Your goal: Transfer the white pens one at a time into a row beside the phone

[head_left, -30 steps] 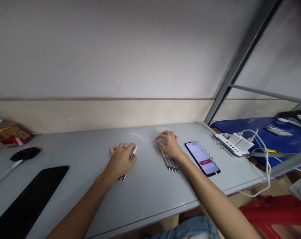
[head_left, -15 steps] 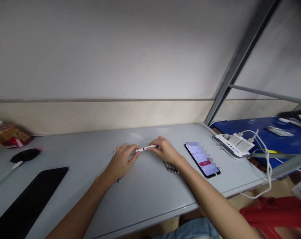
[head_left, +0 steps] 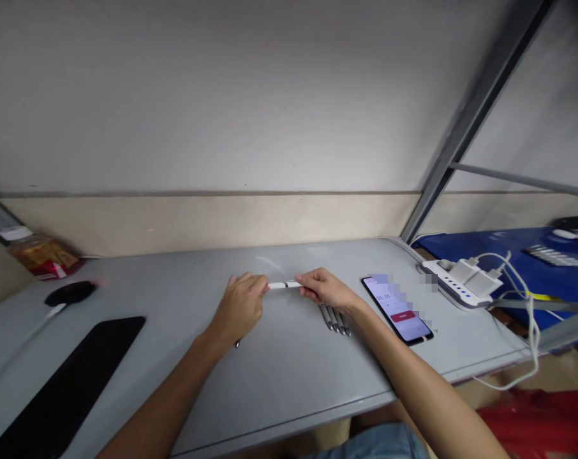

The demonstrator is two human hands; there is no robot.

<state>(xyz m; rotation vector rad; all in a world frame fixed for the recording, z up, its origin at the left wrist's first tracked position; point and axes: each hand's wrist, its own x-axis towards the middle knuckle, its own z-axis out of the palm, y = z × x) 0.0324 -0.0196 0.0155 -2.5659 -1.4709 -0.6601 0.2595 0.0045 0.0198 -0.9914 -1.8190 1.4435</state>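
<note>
Between my two hands a white pen (head_left: 278, 285) with a dark ring at its middle lies level, just above the grey table. My left hand (head_left: 244, 303) pinches its left end, fingers closed. At the other end, by the clip, the fingers of my right hand (head_left: 321, 287) are closed on it. Several pens (head_left: 335, 320) with silvery tips lie side by side under my right wrist, their far ends hidden by the hand. A small dark tip (head_left: 237, 343) pokes out below my left hand; the rest of it is covered.
Right of my forearm lies a lit phone (head_left: 398, 311), with a white power strip (head_left: 456, 285) and cables beyond. On the left are a black flat slab (head_left: 73, 382), a black oval object (head_left: 70, 293) with a cable, and a bottle (head_left: 43, 255). A metal post (head_left: 437, 178) stands behind.
Both hands have kept hold of the pen, which is now closer to level. The right hand has shifted slightly, uncovering more of the pens below. The whole view has moved a little.
</note>
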